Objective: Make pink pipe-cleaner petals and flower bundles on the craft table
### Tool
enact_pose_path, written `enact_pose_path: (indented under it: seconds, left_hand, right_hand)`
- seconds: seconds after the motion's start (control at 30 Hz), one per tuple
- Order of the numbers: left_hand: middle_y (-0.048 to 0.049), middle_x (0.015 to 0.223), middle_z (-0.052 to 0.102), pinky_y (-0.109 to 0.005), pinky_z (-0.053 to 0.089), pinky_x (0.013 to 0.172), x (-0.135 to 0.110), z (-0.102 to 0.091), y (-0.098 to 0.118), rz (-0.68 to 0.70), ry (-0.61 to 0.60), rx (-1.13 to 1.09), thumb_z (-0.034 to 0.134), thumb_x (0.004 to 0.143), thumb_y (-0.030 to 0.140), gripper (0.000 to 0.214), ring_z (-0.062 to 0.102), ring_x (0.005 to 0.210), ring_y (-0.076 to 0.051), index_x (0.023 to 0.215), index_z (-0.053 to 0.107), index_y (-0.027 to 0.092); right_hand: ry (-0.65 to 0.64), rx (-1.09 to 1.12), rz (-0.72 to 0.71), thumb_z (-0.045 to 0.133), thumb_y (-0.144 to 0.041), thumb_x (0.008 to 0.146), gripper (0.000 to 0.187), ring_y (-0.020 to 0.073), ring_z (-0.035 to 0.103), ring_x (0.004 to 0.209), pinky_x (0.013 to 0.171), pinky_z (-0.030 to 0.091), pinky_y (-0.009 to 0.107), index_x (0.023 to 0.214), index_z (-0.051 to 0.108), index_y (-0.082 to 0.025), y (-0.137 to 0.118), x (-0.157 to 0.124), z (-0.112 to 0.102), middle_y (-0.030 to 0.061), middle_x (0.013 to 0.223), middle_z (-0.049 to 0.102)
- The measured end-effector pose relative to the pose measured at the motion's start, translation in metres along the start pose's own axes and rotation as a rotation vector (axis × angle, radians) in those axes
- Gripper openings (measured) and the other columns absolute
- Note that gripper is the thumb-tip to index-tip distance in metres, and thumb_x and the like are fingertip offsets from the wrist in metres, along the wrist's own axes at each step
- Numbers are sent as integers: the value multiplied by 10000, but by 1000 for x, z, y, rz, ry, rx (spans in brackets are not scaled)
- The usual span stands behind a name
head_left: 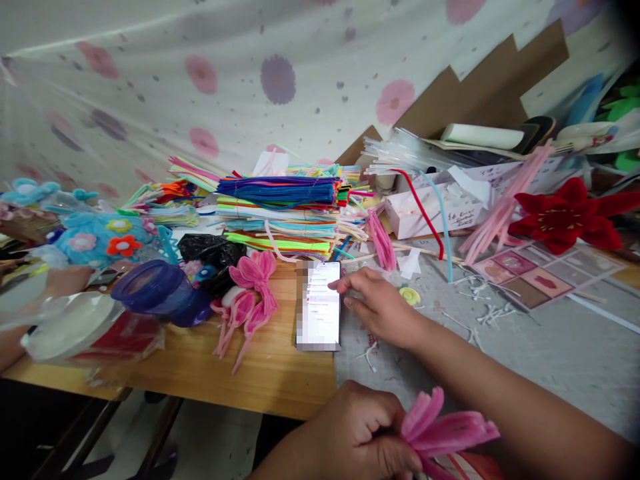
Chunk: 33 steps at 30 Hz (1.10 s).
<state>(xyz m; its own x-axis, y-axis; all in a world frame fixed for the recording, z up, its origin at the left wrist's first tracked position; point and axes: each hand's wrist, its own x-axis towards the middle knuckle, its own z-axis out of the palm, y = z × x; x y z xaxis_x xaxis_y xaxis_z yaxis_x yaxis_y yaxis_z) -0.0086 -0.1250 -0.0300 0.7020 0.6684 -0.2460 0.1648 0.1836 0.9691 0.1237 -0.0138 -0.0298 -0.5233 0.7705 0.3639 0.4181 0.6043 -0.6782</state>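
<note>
Near the bottom edge, my left hand (pixel 363 427) is closed around a pink fuzzy pipe-cleaner flower (pixel 445 430), its petals pointing right. My right hand (pixel 383 307) reaches in from the right over a lit smartphone (pixel 324 307) lying on the table. Its index finger is stretched out and its tip is at the right part of the screen. The thumb stands apart below it, and the other fingers are partly hidden. Left of the phone lie pink pipe-cleaner petals (pixel 250 293), bent into loops with loose stems.
Bundles of coloured pipe cleaners (pixel 280 213) are stacked behind the phone. A purple jar (pixel 160 290) and a plastic-wrapped round container (pixel 85 333) stand left, beside another person's arm (pixel 67 283). At right are a red fuzzy flower (pixel 570 217), a palette (pixel 547 273) and white scraps (pixel 500 313).
</note>
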Motion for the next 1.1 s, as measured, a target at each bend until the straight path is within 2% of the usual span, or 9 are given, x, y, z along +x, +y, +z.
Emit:
enact_pose_path:
  seconds: [0.1,0.23,0.5,0.67,0.87,1.03,1.1]
  left_hand:
    - [-31,655,562,-175,374,475,0,0,0,-2,0,11,472,711,700,632,524,561,-97,800,645,99]
    - [-28,649,558,-174,377,478,0,0,1,3,3,8,492,716,681,609,532,566,-99,803,650,98]
    - [-34,663,564,-175,379,489,-1,0,0,5,-8,17,470,728,682,623,532,576,-100,824,650,94]
    - [-30,645,558,-177,371,481,0,-1,2,-7,3,2,486,709,693,624,523,557,-97,795,644,96]
    - [-28,641,556,-179,363,475,0,0,3,3,0,23,470,706,708,641,519,552,-97,788,648,98]
    - [-26,640,552,-182,362,479,0,-1,5,8,-4,46,457,718,707,643,513,553,-96,776,653,97]
    - [-27,642,556,-187,368,486,0,-1,5,9,-2,43,461,711,711,650,516,554,-97,777,654,94]
  right_hand:
    - [71,30,20,493,-87,811,171,197,514,957,846,419,365,939,515,-198,3,1,-1,53,1013,631]
    - [95,31,40,488,-94,812,172,200,522,955,851,420,373,944,521,-200,6,2,0,59,998,627]
    - [-22,-49,68,488,-134,834,210,220,492,988,852,419,382,1037,530,-169,0,1,1,94,1034,598]
    - [-76,-66,43,506,-121,822,216,222,475,1013,889,400,388,1031,528,-171,-2,2,3,82,1084,601]
    - [-91,-131,78,504,-130,819,235,229,492,981,853,404,383,1047,549,-162,-3,2,3,100,984,601]
    - [-179,-73,-52,550,-137,803,113,183,537,848,824,382,344,885,607,-189,-7,1,0,36,824,619]
    - [-176,-58,-85,562,-143,797,100,182,537,839,817,380,340,875,605,-188,-8,1,-1,33,818,621]
